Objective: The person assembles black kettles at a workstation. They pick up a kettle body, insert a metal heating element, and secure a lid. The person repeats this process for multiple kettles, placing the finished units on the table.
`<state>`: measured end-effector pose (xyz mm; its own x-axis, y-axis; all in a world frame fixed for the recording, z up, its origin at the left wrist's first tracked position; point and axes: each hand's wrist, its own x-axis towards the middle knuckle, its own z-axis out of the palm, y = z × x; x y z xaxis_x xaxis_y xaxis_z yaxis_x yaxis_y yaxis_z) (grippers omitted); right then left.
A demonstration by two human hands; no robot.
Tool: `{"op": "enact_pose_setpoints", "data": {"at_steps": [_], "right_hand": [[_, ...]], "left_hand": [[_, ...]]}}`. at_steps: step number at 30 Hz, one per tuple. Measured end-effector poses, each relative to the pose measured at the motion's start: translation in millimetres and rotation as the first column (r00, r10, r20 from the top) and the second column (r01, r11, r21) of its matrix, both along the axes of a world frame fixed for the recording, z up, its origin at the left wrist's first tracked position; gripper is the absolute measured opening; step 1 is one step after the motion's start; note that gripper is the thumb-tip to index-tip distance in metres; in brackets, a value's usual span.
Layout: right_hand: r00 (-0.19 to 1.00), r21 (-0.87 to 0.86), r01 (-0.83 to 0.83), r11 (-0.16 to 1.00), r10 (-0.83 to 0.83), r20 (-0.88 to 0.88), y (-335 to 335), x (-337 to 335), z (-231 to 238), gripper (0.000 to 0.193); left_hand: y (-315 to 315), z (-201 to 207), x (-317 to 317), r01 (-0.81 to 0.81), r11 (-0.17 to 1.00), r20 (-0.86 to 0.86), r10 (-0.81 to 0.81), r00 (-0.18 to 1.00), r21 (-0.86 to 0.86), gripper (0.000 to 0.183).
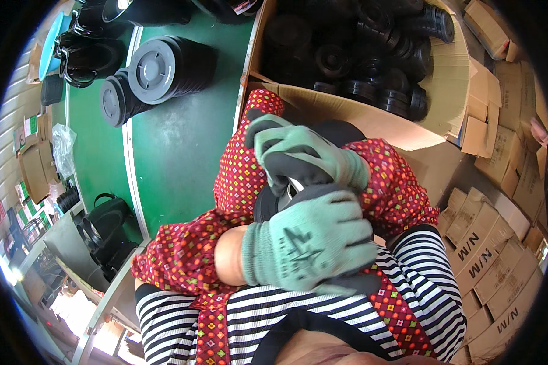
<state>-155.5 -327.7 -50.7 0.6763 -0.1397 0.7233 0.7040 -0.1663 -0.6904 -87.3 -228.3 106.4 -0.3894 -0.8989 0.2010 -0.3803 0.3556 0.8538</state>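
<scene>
Both my hands wear pale green knit gloves with dark grey coated palms. My left hand (310, 238) lies across the near side of a black, round, ribbed part (266, 205) in front of my body, its fingers pointing right and bent over it. Just beyond it, my right hand (310, 157) is closed, fingers curled to the left, against the far side of the same part. A shiny metal-like rim (293, 186) shows in the gap between the gloves. The rest of the part is hidden under my hands.
On the left stands a green-topped table (182, 152) with stacks of grey-black round lids (155, 70). A large open carton (341, 100) beyond my hands holds many black round parts. Flattened cardboard boxes (484, 255) are stacked at right. A black bag-like object (109, 222) is at lower left.
</scene>
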Motion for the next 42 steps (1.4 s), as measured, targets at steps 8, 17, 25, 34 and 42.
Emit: {"op": "enact_pose_setpoints", "data": {"at_steps": [8,17,25,34,42], "right_hand": [[0.769,-0.347,0.015,0.938,-0.232,-0.596,-42,-28,69,0.030],[0.645,-0.537,0.512,0.670,-0.713,-0.275,-34,0,51,0.034],[0.668,-0.568,0.471,0.675,-0.693,-0.270,-38,-1,61,0.040],[0.828,-0.317,0.250,0.915,-0.371,-0.420,31,-85,79,0.062],[0.765,0.006,0.548,0.836,-0.498,-0.408,33,-59,71,0.038]], "left_hand": [[38,-36,38,-0.108,0.985,-0.595,0.008,0.803,-0.132,0.035],[45,3,55,-0.704,0.708,0.073,0.700,0.710,0.055,0.029],[114,-2,116,-0.807,0.231,0.216,0.890,0.401,0.544,0.042],[285,-199,192,-0.571,0.151,-0.154,0.987,0.043,0.807,0.044],[303,-231,235,-0.765,0.165,0.260,0.878,0.401,0.623,0.037]]}}
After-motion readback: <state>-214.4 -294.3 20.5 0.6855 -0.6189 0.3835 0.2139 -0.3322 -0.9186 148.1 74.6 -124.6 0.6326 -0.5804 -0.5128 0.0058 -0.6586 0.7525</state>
